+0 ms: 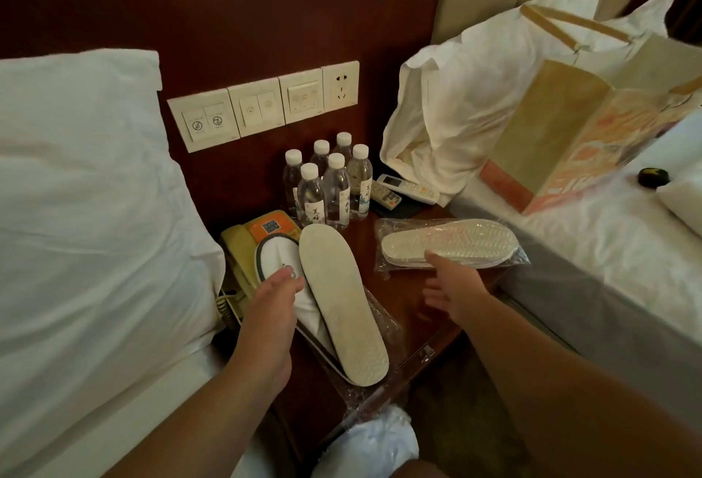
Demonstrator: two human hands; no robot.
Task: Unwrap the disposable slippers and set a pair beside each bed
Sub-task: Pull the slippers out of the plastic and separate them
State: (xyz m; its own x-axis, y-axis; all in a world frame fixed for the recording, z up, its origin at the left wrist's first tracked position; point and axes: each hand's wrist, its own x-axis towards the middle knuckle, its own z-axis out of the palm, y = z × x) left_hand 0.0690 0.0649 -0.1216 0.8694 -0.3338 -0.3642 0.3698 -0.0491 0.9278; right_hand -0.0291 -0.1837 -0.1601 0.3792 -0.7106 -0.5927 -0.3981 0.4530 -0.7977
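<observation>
i see my left hand (271,310) down on the unwrapped pair (334,299), which lies on the nightstand (425,325) between the two beds; the fingers are spread over the white slipper that lies upper side up, its toe resting on the phone (243,246), and i cannot tell whether they grip it or only press on it. the second slipper of that pair lies sole up, just beside and partly over the first, with its heel toward the front edge of the nightstand. under them lies the clear wrapper (376,329), flattened and crumpled. my right hand (456,287) is over the middle of the nightstand, fingers apart and holding nothing, with one fingertip touching the near edge of the wrapped pair (450,246). that pair is sealed in its clear bag, sole up, lying crosswise at the right side of the nightstand, against the right bed (592,272). behind the slippers stand six water bottles (328,181) in a tight cluster, and two remotes (402,189) lie to their right. the left bed (87,211) and its pillow fill the left side. on the right bed stand a paper bag (569,135) and a white plastic bag (456,98). a row of switches (266,105) sits on the dark wood wall above the bottles.
</observation>
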